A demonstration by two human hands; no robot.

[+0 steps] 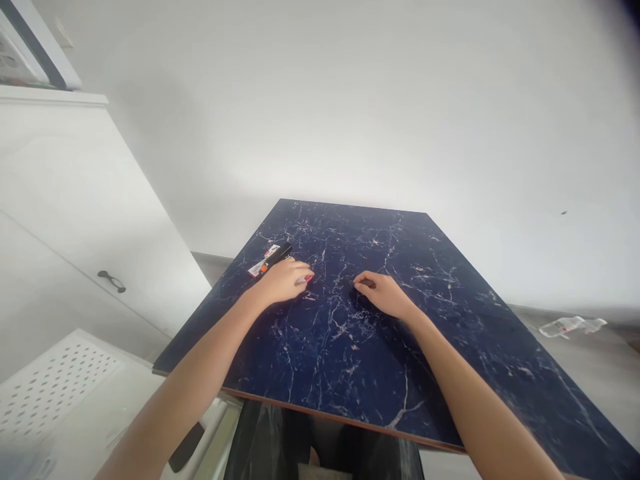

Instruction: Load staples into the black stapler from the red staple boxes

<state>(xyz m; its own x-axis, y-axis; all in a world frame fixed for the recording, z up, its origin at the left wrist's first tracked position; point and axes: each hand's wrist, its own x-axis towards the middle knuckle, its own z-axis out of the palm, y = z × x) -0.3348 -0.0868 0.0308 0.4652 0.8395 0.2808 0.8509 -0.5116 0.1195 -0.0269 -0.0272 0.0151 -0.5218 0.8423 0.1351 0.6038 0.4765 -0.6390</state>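
Observation:
My left hand [284, 283] rests low over the dark blue marbled table [345, 233], its fingers curled round a small red-tipped, whitish thing [309, 278] that is mostly hidden. Just beyond that hand lies a long black object with an orange part [275, 258], and beside it is a flat red-and-white packet [257, 269]. To the right, my right hand [383, 293] is closed in a pinch near the table surface. Something dark shows between its thumb and fingers, too small to name. A gap of bare tabletop separates the two hands.
A white cabinet [75, 187] with a dark handle [111, 281] stands at the left. Lower left is a white perforated panel [60, 380]. A white wall [350, 100] rises behind the table. Clear plastic packaging [570, 325] lies at the right, beyond the table edge.

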